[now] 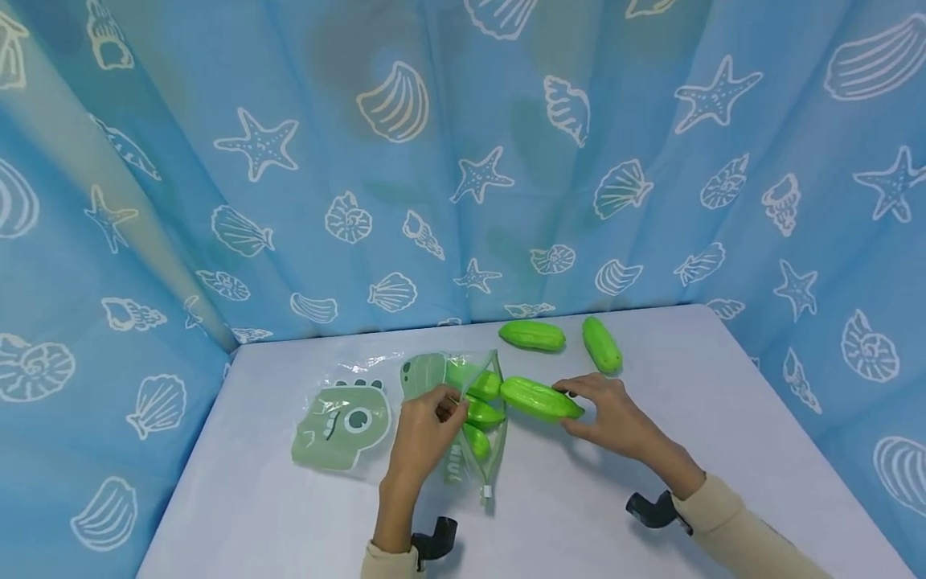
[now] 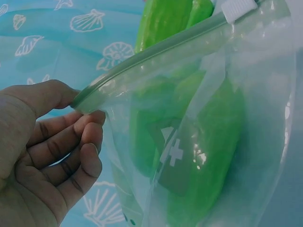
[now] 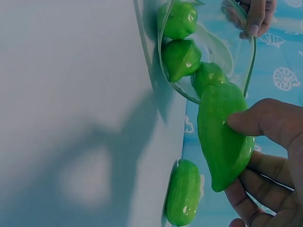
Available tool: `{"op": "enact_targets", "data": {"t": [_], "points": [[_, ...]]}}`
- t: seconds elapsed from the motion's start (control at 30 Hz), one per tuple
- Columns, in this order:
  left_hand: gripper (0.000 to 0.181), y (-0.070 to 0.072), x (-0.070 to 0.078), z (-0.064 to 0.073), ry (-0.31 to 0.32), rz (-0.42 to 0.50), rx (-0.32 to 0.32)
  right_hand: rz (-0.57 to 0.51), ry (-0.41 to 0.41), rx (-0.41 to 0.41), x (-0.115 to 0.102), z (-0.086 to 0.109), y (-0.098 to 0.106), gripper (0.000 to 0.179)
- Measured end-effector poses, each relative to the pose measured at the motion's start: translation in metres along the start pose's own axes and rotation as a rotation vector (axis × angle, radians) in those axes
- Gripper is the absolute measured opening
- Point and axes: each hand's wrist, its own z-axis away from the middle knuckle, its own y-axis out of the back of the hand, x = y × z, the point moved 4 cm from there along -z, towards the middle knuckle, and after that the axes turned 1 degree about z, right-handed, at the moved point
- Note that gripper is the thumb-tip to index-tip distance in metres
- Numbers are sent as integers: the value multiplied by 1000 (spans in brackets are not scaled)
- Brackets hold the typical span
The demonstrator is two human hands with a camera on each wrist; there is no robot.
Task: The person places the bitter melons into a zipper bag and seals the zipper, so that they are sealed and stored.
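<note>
My left hand [image 1: 425, 434] pinches the upper edge of a clear zip bag [image 1: 340, 430] printed with a green cartoon dinosaur, and its mouth gapes toward the right. Several glossy green toy cucumbers [image 1: 483, 413] lie inside, seen through the plastic in the left wrist view. In my right hand [image 1: 616, 416] is another toy cucumber [image 1: 538, 400], gripped between thumb and fingers near its pointed end. Its far end is at the bag's mouth; whether it touches the rim I cannot tell. The bag's white zip slider [image 2: 238, 9] sits at the near end of the green zip strip.
Two more toy cucumbers, one lying sideways [image 1: 532, 335] and one slanted [image 1: 602, 345], rest near the back edge of the white table [image 1: 246, 498]. Behind and at both sides hangs a blue curtain [image 1: 448, 104] with white shells and starfish.
</note>
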Motion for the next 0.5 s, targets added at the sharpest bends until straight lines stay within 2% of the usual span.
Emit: {"op": "enact_targets", "data": {"t": [0.23, 0.33, 0.5], "points": [[9, -5, -2, -4, -10, 2, -25, -10, -22, -31, 7, 0, 2, 48], [9, -7, -1, -4, -17, 8, -29, -13, -12, -16, 8, 1, 4, 49], [7, 0, 3, -1, -14, 1, -6, -17, 26, 4, 3, -9, 2, 50]]}}
